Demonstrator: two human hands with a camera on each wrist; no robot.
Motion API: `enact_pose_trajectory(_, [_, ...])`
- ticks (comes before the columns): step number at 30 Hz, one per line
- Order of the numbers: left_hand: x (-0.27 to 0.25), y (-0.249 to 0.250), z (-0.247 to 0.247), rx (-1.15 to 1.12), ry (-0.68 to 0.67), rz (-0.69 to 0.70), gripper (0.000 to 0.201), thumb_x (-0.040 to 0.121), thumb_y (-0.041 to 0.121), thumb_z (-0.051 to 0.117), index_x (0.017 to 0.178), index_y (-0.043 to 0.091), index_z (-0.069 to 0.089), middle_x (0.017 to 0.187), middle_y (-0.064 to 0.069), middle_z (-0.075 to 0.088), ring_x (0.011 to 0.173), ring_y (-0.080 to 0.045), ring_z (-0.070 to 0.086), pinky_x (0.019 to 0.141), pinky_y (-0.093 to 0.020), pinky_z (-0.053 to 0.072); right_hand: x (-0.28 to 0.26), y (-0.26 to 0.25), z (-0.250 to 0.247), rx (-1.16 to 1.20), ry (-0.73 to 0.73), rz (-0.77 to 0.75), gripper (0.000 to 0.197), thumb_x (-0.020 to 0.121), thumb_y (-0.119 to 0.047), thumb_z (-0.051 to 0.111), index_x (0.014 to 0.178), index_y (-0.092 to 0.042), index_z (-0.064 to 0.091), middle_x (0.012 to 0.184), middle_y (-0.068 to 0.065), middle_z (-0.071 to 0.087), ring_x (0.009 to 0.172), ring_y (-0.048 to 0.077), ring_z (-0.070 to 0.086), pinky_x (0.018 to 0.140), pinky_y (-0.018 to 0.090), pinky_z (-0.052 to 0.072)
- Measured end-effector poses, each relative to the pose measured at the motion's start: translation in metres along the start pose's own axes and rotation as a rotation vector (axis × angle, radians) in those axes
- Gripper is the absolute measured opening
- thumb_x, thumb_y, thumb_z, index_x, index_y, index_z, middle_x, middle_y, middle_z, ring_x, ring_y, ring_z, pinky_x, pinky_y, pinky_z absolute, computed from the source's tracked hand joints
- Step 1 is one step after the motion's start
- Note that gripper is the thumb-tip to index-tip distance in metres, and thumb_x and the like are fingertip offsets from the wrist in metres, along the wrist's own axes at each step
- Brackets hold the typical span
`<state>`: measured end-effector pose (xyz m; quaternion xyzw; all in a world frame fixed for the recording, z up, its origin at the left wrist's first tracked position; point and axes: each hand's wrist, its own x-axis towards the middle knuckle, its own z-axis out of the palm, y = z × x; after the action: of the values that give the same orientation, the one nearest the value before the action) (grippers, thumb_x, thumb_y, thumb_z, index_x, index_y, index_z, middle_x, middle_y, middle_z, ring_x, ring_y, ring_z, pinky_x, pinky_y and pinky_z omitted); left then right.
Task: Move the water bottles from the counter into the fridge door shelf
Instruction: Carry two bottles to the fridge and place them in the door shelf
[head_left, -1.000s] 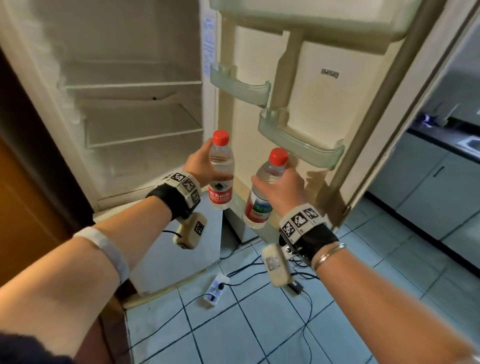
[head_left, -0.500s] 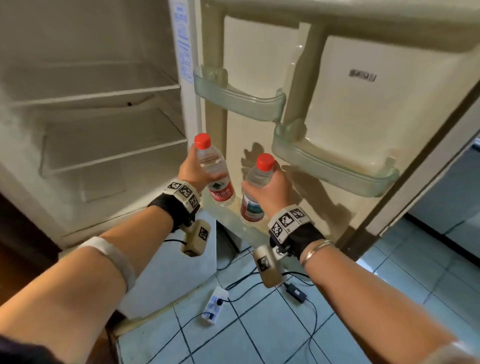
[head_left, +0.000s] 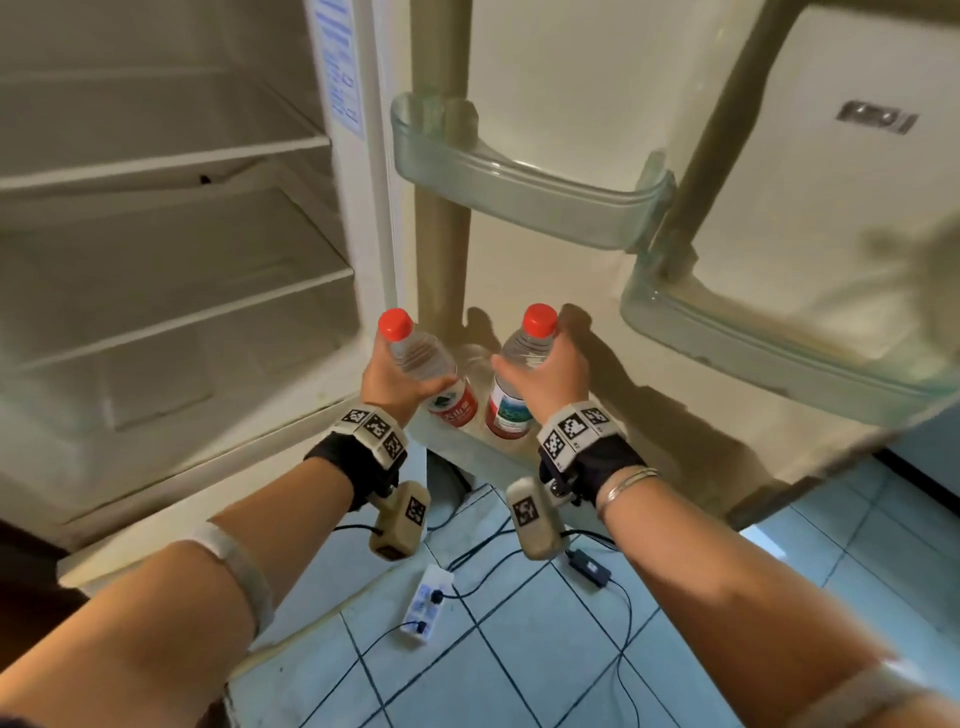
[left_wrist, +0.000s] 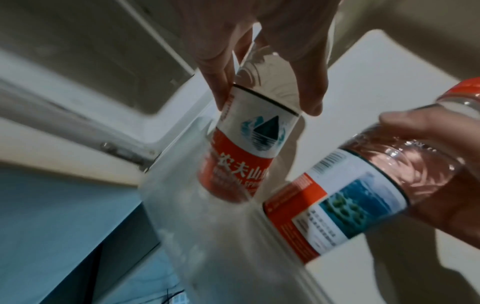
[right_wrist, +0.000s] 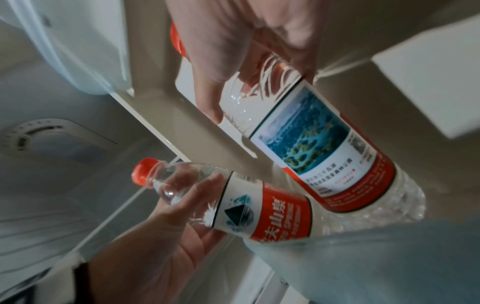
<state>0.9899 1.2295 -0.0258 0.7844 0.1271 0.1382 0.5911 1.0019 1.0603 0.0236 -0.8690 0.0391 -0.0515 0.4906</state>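
I am holding two clear plastic water bottles with red caps and red-and-white labels, one in each hand. My left hand (head_left: 390, 382) is wrapping its fingers round the left bottle (head_left: 415, 351) near its top, and my right hand (head_left: 551, 375) is doing the same with the right bottle (head_left: 525, 343). Both bottles are standing tall, tipping a little, side by side and close together. Their bottoms are going down into the lowest clear shelf of the fridge door (head_left: 470, 447), near its left end. I cannot tell if they are touching the shelf floor. I think I need to lower them straight down, then let go
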Motion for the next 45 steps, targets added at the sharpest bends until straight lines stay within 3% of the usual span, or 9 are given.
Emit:
enact_pose_trajectory(3, [0.0,-0.007,0.005,0.049,0.02,0.01,0.066,0.055,0.021,0.086,0.107,0.008,0.047,0.1,0.003,0.058,0.091,-0.009,0.059,0.088,-0.023,0.05,0.007,0.007,0.01,-0.018,-0.016,-0.002,0.045,0.069,-0.032,0.079,0.105,-0.016,0.058,0.1,0.003,0.069,0.09,0.019,0.065,0.087,0.032,0.051])
enact_pose_trajectory(6, [0.005,-0.003,0.004,0.106,0.067,0.028,0.079,0.057,0.026,0.086,0.122,0.01,0.044,0.117,0.0,0.04,0.101,-0.013,0.046,0.098,-0.024,0.04,0.011,0.013,0.016,-0.048,-0.029,-0.003,0.046,0.069,-0.032,0.079,0.106,-0.015,0.057,0.101,0.004,0.068,0.092,0.021,0.065,0.089,0.034,0.051])
enact_pose_trajectory(18, [-0.004,0.0,0.0,0.055,-0.005,-0.048,0.079,0.066,0.022,0.08,0.131,0.019,0.035,0.125,-0.012,0.047,0.113,-0.027,0.052,0.097,-0.046,0.047,0.011,0.021,0.008,-0.081,-0.064,-0.001,0.064,0.068,-0.034,0.08,0.119,-0.011,0.05,0.119,0.008,0.06,0.112,0.026,0.057,0.1,0.037,0.045])
enact_pose_trajectory(25, [-0.022,0.006,-0.012,0.152,0.014,-0.108,0.078,0.074,0.019,0.075,0.138,0.022,0.031,0.129,-0.013,0.045,0.1,-0.022,0.051,0.089,-0.034,0.047,-0.004,0.016,-0.006,-0.077,-0.067,-0.066,0.069,0.077,-0.026,0.075,0.134,-0.008,0.04,0.133,0.01,0.049,0.122,0.025,0.049,0.099,0.03,0.038])
enact_pose_trajectory(29, [-0.04,0.011,-0.023,0.234,0.012,-0.148,0.073,0.08,0.02,0.07,0.142,0.019,0.031,0.135,-0.011,0.045,0.114,-0.026,0.052,0.097,-0.037,0.045,-0.016,0.014,-0.012,-0.105,-0.074,-0.111,0.055,0.084,-0.025,0.066,0.131,-0.008,0.043,0.128,0.011,0.053,0.116,0.026,0.052,0.09,0.028,0.039])
enact_pose_trajectory(35, [-0.069,0.028,-0.048,0.291,0.054,-0.106,0.064,0.085,0.023,0.062,0.142,0.022,0.032,0.139,-0.007,0.046,0.121,-0.028,0.05,0.1,-0.04,0.043,-0.044,0.001,-0.012,-0.156,-0.05,-0.173,0.049,0.089,-0.027,0.055,0.133,-0.01,0.044,0.137,0.013,0.047,0.129,0.028,0.042,0.11,0.04,0.032])
enact_pose_trajectory(38, [-0.085,0.041,-0.068,0.326,0.072,-0.058,0.06,0.088,0.023,0.058,0.142,0.021,0.032,0.142,-0.009,0.044,0.126,-0.029,0.046,0.105,-0.04,0.039,-0.065,-0.018,-0.008,-0.186,-0.157,-0.211,0.05,0.093,-0.031,0.049,0.139,-0.013,0.04,0.145,0.008,0.042,0.137,0.023,0.036,0.114,0.028,0.015])
enact_pose_trajectory(42, [-0.115,0.051,-0.106,0.393,0.119,-0.026,0.056,0.091,0.022,0.054,0.143,0.02,0.031,0.143,-0.007,0.044,0.13,-0.027,0.043,0.109,-0.04,0.034,-0.1,-0.05,0.007,-0.123,-0.307,-0.313,0.047,0.095,-0.033,0.044,0.138,-0.015,0.042,0.142,0.011,0.046,0.131,0.029,0.042,0.111,0.039,0.031])
enact_pose_trajectory(45, [-0.145,0.052,-0.139,0.42,0.185,-0.046,0.052,0.093,0.023,0.05,0.143,0.021,0.033,0.143,-0.005,0.045,0.13,-0.026,0.044,0.109,-0.038,0.034,-0.13,-0.071,0.02,-0.137,-0.41,-0.338,0.047,0.097,-0.032,0.041,0.141,-0.014,0.038,0.147,0.009,0.04,0.133,0.027,0.04,0.108,0.033,0.031])
